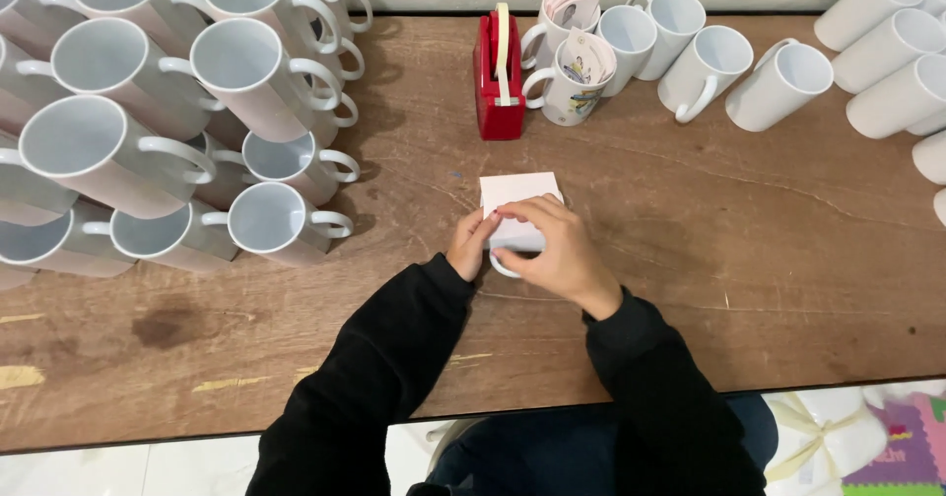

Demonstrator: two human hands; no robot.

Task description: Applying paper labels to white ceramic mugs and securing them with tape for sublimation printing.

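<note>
both hands' grip closed on white mug (512, 245) at surface (769, 260) centre: left hand (471, 245), right hand (554, 250) pressing paper sheet (517, 193) around it; wrap unfinished, tape dispenser (500, 77) untouched, stacked mugs (168, 112) bare

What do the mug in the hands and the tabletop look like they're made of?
Mug: probably glazed ceramic, white and smooth like the glossy mugs stacked nearby; a white sheet wraps it.
Tabletop: wood or plywood, brown with visible grain, scratches and stains, matte.
</note>
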